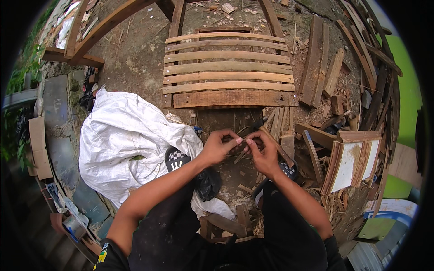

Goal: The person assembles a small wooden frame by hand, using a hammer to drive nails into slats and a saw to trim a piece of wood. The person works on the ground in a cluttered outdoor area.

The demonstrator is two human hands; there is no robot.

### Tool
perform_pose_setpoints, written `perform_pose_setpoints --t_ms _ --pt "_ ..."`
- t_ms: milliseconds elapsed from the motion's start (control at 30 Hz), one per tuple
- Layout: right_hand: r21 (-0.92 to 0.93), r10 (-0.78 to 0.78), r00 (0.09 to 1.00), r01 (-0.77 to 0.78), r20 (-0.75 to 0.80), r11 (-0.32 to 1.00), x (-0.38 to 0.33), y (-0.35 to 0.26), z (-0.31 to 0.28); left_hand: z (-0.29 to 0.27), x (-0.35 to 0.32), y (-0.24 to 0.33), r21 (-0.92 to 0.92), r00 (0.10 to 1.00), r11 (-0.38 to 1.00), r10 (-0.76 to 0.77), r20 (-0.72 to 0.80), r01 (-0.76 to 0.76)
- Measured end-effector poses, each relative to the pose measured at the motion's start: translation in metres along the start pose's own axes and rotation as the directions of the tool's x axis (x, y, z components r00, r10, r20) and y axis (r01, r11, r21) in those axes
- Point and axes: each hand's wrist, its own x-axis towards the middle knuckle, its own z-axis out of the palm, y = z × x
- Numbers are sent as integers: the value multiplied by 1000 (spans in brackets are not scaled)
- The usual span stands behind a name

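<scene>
My left hand [220, 145] and my right hand [262, 152] are raised close together in front of my knees. Each is pinched at thumb and fingertips, and whatever sits between them is too small to make out. Just beyond and beside my right hand lies a hammer [284, 155], its dark head pointing away and part of its handle hidden behind the hand. Farther ahead is a wooden slatted frame [228, 68] with several thin slats across it and a thicker board [235, 98] along its near edge. Small pale dots mark the slat ends.
A white woven sack [129, 140] spreads at my left, with a black plastic bag [208, 184] near my left foot. Scrap planks [314, 63] and a white panel with brown wooden edging [350, 165] lie to the right. A curved wooden frame [106, 29] stands at the far left.
</scene>
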Motion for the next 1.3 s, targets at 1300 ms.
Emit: perform_pose_setpoints --t_ms 1300 --pt "156 -116 884 206 -453 966 136 -108 -82 -132 73 191 -274 831 874 223 -509 -402"
